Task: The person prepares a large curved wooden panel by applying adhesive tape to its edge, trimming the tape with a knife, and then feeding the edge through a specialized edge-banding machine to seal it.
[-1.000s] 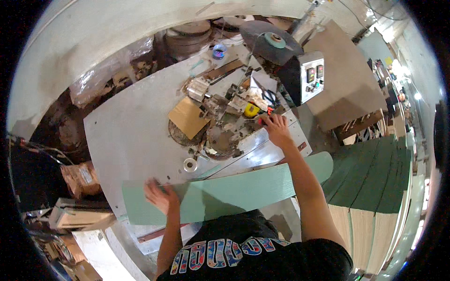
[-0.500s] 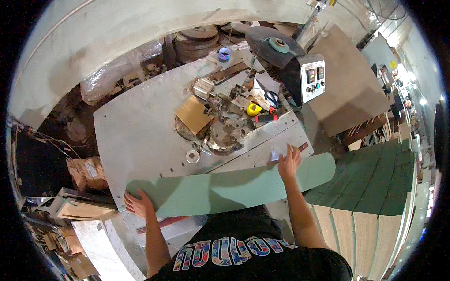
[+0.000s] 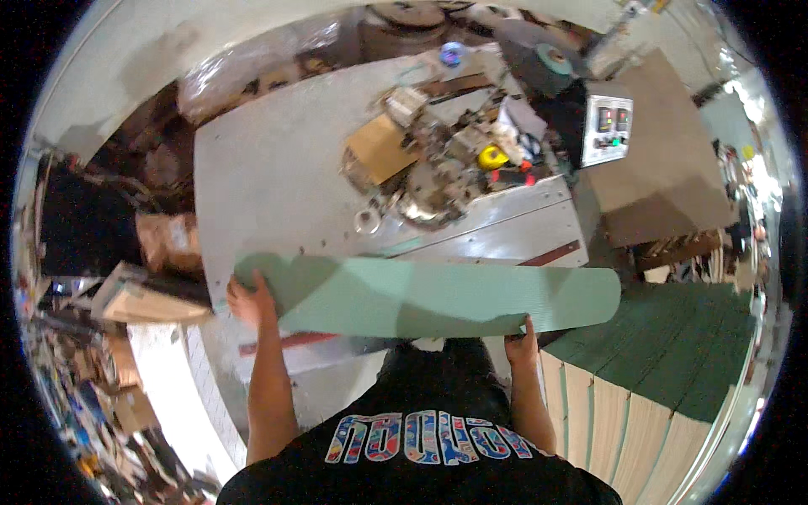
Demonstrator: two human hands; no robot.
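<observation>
A long pale green panel point(image 3: 404, 295) with rounded ends lies crosswise in front of me, over the near part of the grey metal table point(image 3: 269, 185). My left hand point(image 3: 250, 301) grips its left end, the fingers curled at the edge. At the near edge, toward the right end, my right hand point(image 3: 522, 343) pinches the panel with the thumb on top; its other fingers are hidden below. The panel's right end reaches past the table, close to a stack of similar panels point(image 3: 656, 345) with dark green tops and cream sides.
Beyond the panel stands a machine head point(image 3: 429, 185) with a cardboard square point(image 3: 379, 149), a yellow tape measure point(image 3: 492, 157) and a tape roll point(image 3: 368, 221). A control box point(image 3: 606, 126) rises at the right, before a large brown board point(image 3: 665, 160). White boards point(image 3: 172, 379) lean at the left.
My right hand has come down from above the panel to its near edge and taken hold there. My left hand stays at the left end. The whole view has shifted.
</observation>
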